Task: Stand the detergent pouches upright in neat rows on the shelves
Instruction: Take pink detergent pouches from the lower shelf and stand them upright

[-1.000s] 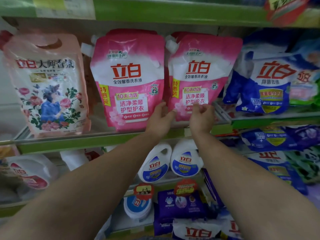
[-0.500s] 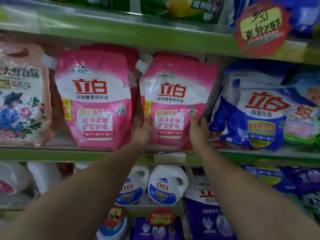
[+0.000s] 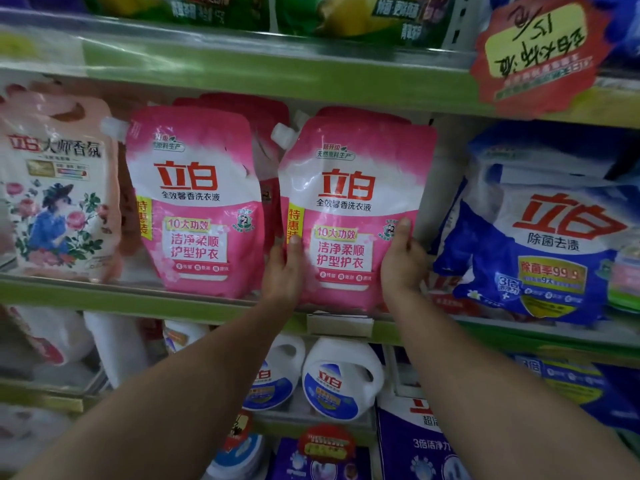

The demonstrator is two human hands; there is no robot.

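Note:
Two pink detergent pouches stand upright on the middle green shelf (image 3: 207,308). The right pink pouch (image 3: 349,188) is held between both hands: my left hand (image 3: 282,271) grips its lower left edge with the thumb on the front, and my right hand (image 3: 401,261) grips its lower right edge, thumb also on the front. The left pink pouch (image 3: 194,195) stands free beside it. More pink pouches stand behind each one, mostly hidden. A pale floral pouch (image 3: 52,188) stands at the far left of the same shelf.
Blue pouches (image 3: 540,244) lean at the right of the shelf. A red price tag (image 3: 536,53) hangs from the upper shelf edge. White jugs (image 3: 339,379) and purple packs (image 3: 419,445) fill the lower shelves. A white label holder (image 3: 339,323) sits on the shelf lip.
My hands moved from the pouch's bottom middle out to its two sides and gripped it. The right pouch now stands straighter. The view tilted upward and closer.

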